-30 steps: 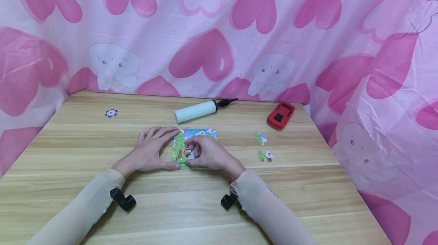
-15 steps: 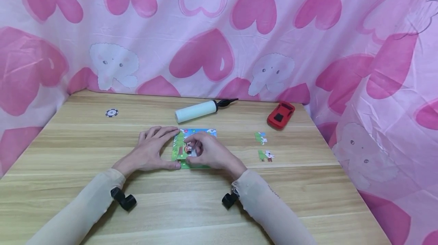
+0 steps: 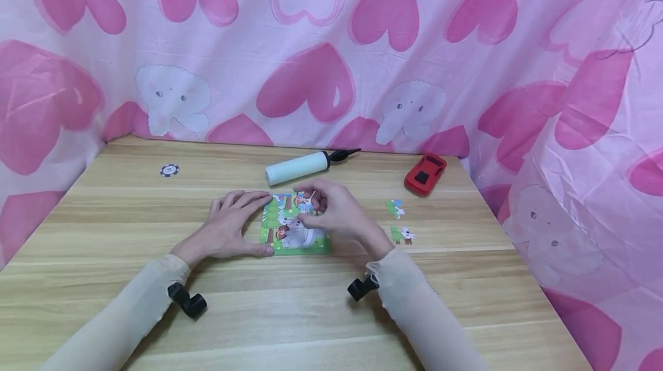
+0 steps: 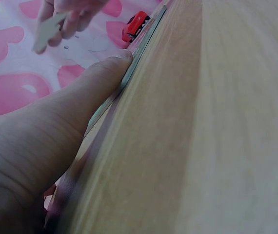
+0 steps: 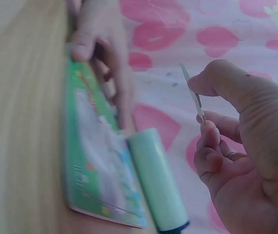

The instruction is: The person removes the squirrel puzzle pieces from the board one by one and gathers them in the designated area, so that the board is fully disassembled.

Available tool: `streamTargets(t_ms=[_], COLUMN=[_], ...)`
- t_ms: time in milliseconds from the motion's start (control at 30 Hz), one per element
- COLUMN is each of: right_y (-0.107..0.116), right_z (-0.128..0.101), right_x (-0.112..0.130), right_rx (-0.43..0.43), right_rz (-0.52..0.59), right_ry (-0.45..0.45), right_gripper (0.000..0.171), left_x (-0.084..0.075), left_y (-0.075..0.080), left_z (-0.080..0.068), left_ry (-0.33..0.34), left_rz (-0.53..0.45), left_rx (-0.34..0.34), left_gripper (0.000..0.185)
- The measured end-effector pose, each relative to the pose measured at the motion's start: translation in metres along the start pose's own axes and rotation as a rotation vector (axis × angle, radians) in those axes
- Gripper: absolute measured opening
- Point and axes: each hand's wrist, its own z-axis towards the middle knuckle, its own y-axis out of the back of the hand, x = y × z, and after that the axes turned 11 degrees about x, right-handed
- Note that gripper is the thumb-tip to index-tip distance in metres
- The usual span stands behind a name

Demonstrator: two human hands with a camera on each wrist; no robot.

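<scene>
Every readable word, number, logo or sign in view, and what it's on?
None legible.
Round chip: centre mark, too small to read.
Puzzle board: small print on its green border in the right wrist view, too blurred to read.
Pump and red toy car: no text I can make out.

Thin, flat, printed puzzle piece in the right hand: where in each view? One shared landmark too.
Head: puzzle piece below and slightly left of centre.
Left wrist: puzzle piece at upper left.
Right wrist: puzzle piece right of centre, edge-on.
Shared landmark: left hand, in all three.
</scene>
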Motion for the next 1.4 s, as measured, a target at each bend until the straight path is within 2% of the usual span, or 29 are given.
streamTargets(t_ms=[100,367,600,1000,1167,1400], right_y=[0.009,0.029,0.056,0.1,0.112,0.124], right_z=[-0.005,-0.016,-0.032,-0.075,-0.093,-0.115], right_x=[0.002,0.004,0.009,0.005,0.001,-0.003], right_rx=[-0.024,-0.082,-0.144,-0.234,-0.265,-0.263], right_rz=[0.011,-0.04,-0.081,-0.168,-0.155,-0.132], right_ry=[-0.002,0.026,0.029,0.019,0.014,0.01], right_gripper=[0.054,0.053,0.055,0.055,0.054,0.056], left_x=[0.0,-0.001,0.0,-0.001,0.0,-0.001], left_y=[0.001,0.001,0.0,0.001,0.002,0.001], left_z=[0.001,0.0,-0.001,-0.002,-0.002,-0.002], left_ry=[0.003,0.0,-0.003,-0.006,-0.003,-0.003], left_rz=[0.005,-0.011,-0.012,-0.011,-0.016,-0.008], left_rx=[0.006,0.004,0.0,-0.009,-0.006,-0.005], left_gripper=[0.126,0.126,0.126,0.126,0.125,0.125])
